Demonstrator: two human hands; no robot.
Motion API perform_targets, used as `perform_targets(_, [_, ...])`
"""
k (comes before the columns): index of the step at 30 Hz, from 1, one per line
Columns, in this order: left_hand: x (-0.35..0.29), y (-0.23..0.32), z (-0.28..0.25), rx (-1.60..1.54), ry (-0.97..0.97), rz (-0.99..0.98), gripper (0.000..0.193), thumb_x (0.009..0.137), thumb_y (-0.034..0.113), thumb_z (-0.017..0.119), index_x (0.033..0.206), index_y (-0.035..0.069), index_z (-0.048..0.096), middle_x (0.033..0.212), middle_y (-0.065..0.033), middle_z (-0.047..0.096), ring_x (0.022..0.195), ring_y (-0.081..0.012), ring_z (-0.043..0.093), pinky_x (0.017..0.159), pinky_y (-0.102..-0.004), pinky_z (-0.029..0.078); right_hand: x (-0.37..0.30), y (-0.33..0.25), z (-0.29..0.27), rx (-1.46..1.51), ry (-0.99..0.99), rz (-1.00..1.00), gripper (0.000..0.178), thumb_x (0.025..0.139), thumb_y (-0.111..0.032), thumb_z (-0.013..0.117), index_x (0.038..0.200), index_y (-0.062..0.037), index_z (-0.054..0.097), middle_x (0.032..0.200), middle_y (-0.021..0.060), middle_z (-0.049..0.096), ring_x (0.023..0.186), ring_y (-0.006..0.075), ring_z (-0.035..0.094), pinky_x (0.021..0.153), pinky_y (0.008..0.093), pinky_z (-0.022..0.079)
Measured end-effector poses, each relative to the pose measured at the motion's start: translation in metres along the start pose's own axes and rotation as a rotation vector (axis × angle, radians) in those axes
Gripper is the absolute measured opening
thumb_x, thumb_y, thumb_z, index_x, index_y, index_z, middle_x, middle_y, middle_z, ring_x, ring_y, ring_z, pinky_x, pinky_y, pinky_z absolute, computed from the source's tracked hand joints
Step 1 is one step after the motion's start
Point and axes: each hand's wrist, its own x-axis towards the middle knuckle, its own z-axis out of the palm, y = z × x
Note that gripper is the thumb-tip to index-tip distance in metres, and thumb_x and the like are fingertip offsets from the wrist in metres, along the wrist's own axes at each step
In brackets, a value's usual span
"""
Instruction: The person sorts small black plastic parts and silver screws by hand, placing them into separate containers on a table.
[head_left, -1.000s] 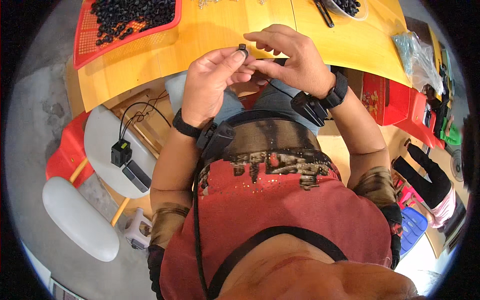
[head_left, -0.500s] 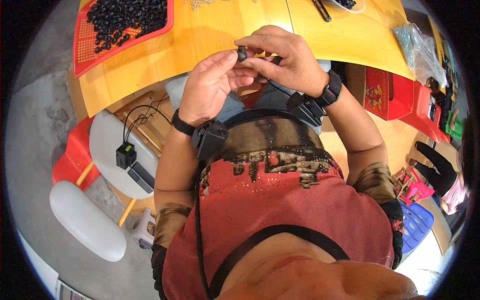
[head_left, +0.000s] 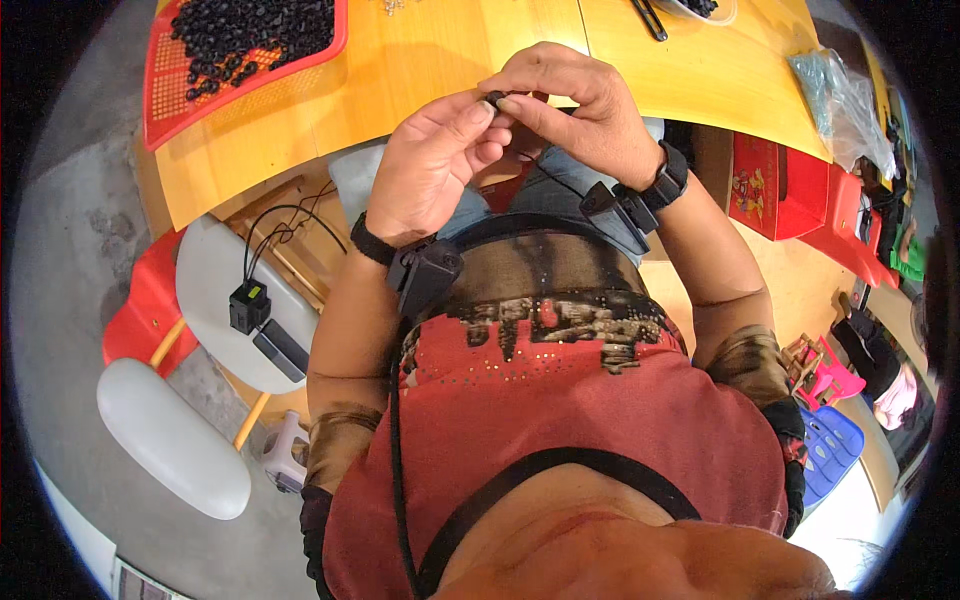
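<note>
While left hand (head_left: 424,165) and right hand (head_left: 592,112) pinch it, black part (head_left: 495,98): small, partly hidden.

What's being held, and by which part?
A small black piece, pinched by the left hand and right hand; exactly where on it is too covered to tell.

- Looks like one small black piece (head_left: 494,98), short, with details too small to make out.
- Pinched at the fingertips of both the left hand (head_left: 425,160) and the right hand (head_left: 590,108).
- Partly covered by thumbs and fingers, too hidden to tell whether upright or tilted.
- Appears against the near edge of the yellow table (head_left: 430,65).
</note>
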Motion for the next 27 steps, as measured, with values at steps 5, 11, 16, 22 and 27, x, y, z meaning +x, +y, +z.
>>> perform_targets(5, [-0.002, 0.000, 0.006, 0.126, 0.056, 0.064, 0.027, 0.090, 0.013, 0.054, 0.112, -0.003, 0.056, 0.097, -0.0100, 0.063, 0.083, -0.0148, 0.060, 0.076, -0.0254, 0.050, -0.004, 0.004, 0.002, -0.012, 0.031, 0.004, 0.014, 0.080, -0.008, 0.063, 0.093, -0.0037, 0.067, 0.083, 0.0083, 0.063, 0.078, 0.0202, 0.061, 0.071, 0.0289, 0.048])
perform_targets(11, [-0.002, 0.003, -0.001, -0.008, -0.003, -0.029, 0.025, 0.091, 0.013, 0.052, 0.110, -0.003, 0.057, 0.097, -0.0101, 0.063, 0.083, -0.0152, 0.060, 0.076, -0.0255, 0.050, -0.004, 0.005, 0.004, -0.030, 0.050, 0.012, 0.014, 0.079, -0.009, 0.063, 0.092, -0.0034, 0.067, 0.083, 0.0095, 0.063, 0.079, 0.0219, 0.061, 0.071, 0.0295, 0.048])
perform_targets(16, [-0.003, 0.001, 0.005, -0.042, 0.005, 0.029, 0.024, 0.089, 0.011, 0.055, 0.109, -0.002, 0.057, 0.096, -0.0080, 0.063, 0.082, -0.0139, 0.059, 0.075, -0.0265, 0.050, -0.006, -0.006, 0.008, -0.270, 0.076, -0.079, 0.025, 0.076, -0.013, 0.065, 0.098, -0.0025, 0.064, 0.088, 0.0121, 0.062, 0.082, 0.0277, 0.060, 0.074, 0.0335, 0.049])
perform_targets(22, [-0.001, -0.001, 0.008, -0.004, 0.044, 0.023, 0.021, 0.088, 0.008, 0.056, 0.108, 0.000, 0.057, 0.094, -0.0057, 0.062, 0.083, -0.0134, 0.058, 0.077, -0.0261, 0.048, -0.003, -0.005, 0.013, -0.542, 0.024, -0.175, 0.037, 0.070, -0.015, 0.067, 0.103, -0.0013, 0.060, 0.092, 0.0122, 0.060, 0.086, 0.0296, 0.058, 0.075, 0.0365, 0.049])
perform_targets(27, [-0.002, -0.006, 0.000, -0.038, -0.008, -0.022, 0.018, 0.090, 0.013, 0.054, 0.104, 0.002, 0.057, 0.095, -0.0061, 0.061, 0.086, -0.0140, 0.058, 0.079, -0.0279, 0.047, -0.003, 0.000, 0.011, -0.434, -0.043, -0.144, 0.036, 0.070, -0.017, 0.068, 0.102, -0.0024, 0.061, 0.091, 0.0126, 0.060, 0.085, 0.0305, 0.058, 0.075, 0.0369, 0.048])
